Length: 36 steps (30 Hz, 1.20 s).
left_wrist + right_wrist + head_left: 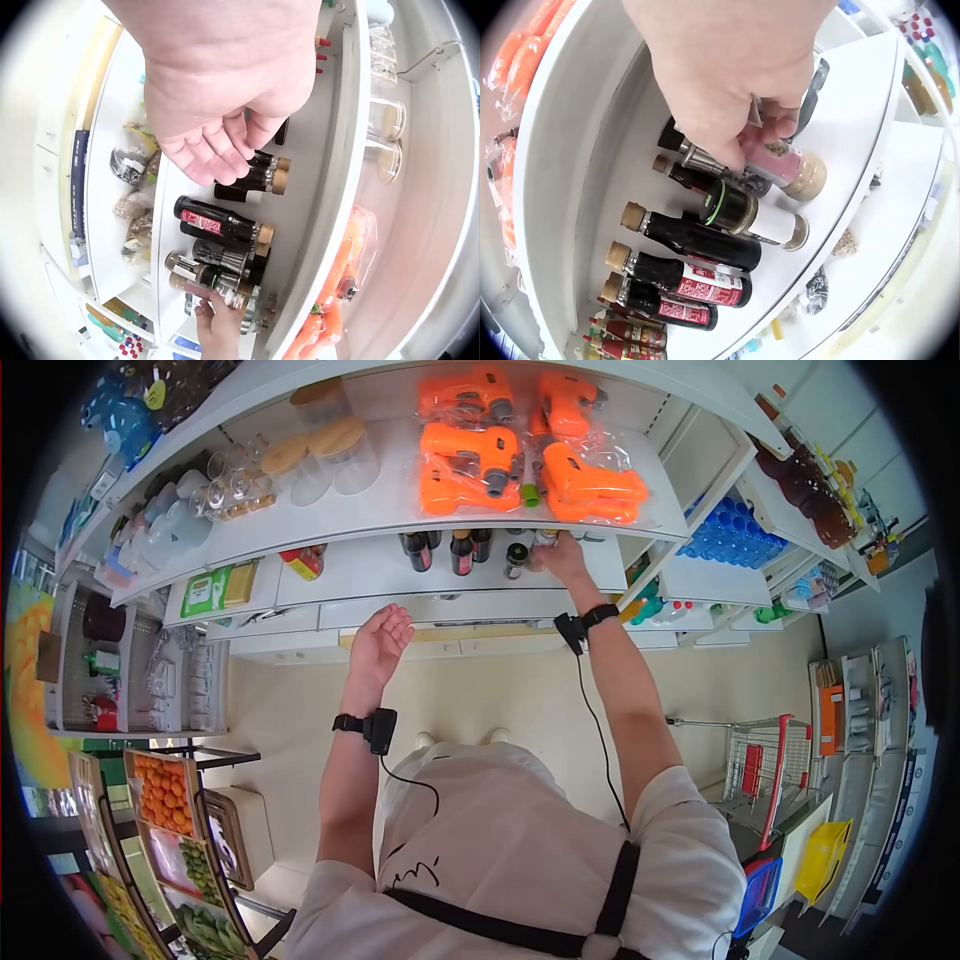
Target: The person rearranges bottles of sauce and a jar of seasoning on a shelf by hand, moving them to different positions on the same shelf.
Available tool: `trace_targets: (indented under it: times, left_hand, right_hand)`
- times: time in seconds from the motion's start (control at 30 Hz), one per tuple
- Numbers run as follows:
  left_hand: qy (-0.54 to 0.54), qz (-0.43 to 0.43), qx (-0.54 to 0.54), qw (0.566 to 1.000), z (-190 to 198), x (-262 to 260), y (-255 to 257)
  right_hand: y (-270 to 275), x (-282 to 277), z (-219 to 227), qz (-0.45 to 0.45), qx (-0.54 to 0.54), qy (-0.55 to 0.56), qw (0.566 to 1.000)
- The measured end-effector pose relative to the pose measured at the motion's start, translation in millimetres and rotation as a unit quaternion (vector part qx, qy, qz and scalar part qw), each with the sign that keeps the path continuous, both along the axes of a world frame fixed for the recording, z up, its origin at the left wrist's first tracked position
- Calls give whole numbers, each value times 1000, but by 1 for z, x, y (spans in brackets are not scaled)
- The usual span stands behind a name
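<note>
Head view, going left to right: there's a red-and-yellow package (302,563) sitting on the lower shelf (350,572), then the left hand (382,635) out in front of the shelf edge, fingers loosely curled, holding nothing. Low risk there imo, unless it swings forward, because next along are the dark bottles (461,553), and they look tall and narrow enough to tip if something clips their necks. Past those comes a jar with a green-ringed cap (756,216), and that's the one I'd worry about: it's just beside the grip, so a sideways pull could drag it or topple it into the bottles. Then the right hand (567,560), fingers and thumb curled round a pink-labelled jar (786,166). That jar's near the front of the lower shelf; can't tell if its base is resting or slightly lifted. Grip looks to be toward the top end, so if it's a bit loose the bottom might swing out and knock a neighbour. Also, the upper shelf (385,495) juts out overhead, so going straight up could mean bumped knuckles and a dropped jar.
</note>
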<state>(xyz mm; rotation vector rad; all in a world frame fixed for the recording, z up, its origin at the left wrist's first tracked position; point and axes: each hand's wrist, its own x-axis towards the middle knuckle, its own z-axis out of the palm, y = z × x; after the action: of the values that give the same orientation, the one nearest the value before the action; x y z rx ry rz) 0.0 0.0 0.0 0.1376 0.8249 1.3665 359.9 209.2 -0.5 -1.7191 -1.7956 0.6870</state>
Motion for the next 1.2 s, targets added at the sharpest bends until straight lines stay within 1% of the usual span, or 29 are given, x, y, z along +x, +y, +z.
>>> trace_targets:
  times: [0.07, 0.13, 0.2, 0.23, 0.3, 0.37, 0.4, 0.47, 0.5, 0.53, 0.6, 0.7, 0.73, 0.8, 0.87, 0.97, 1.03, 1.1, 1.13, 1.17, 1.2]
  left_hand:
    - [-5, -2, -6, 1000, 4, 8, -2]
    - [-14, 3, -3, 1000, 1, 0, 3]
    - [-13, 0, 10, 1000, 3, -4, 3]
    - [-13, -3, 17, 1000, 4, -8, 5]
    - [-19, -9, 23, 1000, 0, -13, 7]
    - [-28, -29, 41, 998, -6, -15, 9]
    - [-34, -32, 33, 998, -8, -15, 10]
    - [-27, -31, 36, 999, -10, -15, 13]
    - [-22, -32, 35, 999, -13, -15, 8]
    - [-26, -37, 28, 999, -15, -15, 5]
    - [2, -39, 25, 999, -18, -18, 2]
    - [19, -37, 25, 999, -21, -23, -1]
    - [25, -35, 27, 999, -23, -24, -4]
    - [31, -35, 27, 999, -28, -29, -7]
    - [32, -32, 20, 999, -34, -33, -13]
    - [36, -37, 8, 999, -39, -33, -19]
    - [46, -35, -9, 998, -38, -33, -24]
    - [55, -43, -17, 997, -41, -30, -25]
    - [63, -45, -25, 997, -42, -29, -25]
    - [72, -46, -33, 996, -44, -26, -25]
    - [72, -55, -33, 995, -45, -24, -24]
  right_hand:
    - [0, 12, -5, -6, -6, 15, 1000]
    - [6, 7, -9, -3, -5, 16, 1000]
    - [6, 8, -19, -9, 18, 77, 997]
    - [9, 9, -22, -5, 13, 76, 997]
    - [14, 14, -28, -6, 10, 115, 993]
    - [27, 20, -40, -6, 4, 112, 994]
    - [35, 23, -46, -6, 6, 114, 993]
    - [55, 28, -56, -34, 30, 17, 999]
    - [54, 30, -57, -39, 20, 12, 999]
    - [55, 26, -49, -32, 30, -4, 999]
    - [47, 21, -32, -28, 38, -23, 999]
    - [35, 12, -8, 16, -54, 99, 993]
    - [33, 11, -7, 14, -57, 97, 994]
    - [29, 10, -4, 27, -27, 92, 995]
    - [31, 12, -11, 28, -12, 90, 995]
    - [48, 23, -37, 38, 102, 6, 994]
    - [45, 21, -38, 29, 91, -14, 995]
    - [37, 13, -21, 19, 82, -34, 996]
    - [25, 7, -4, 38, 46, -16, 998]
    - [19, 2, 3, 58, 11, 2, 998]
    - [28, 0, -4, 61, 17, 6, 998]
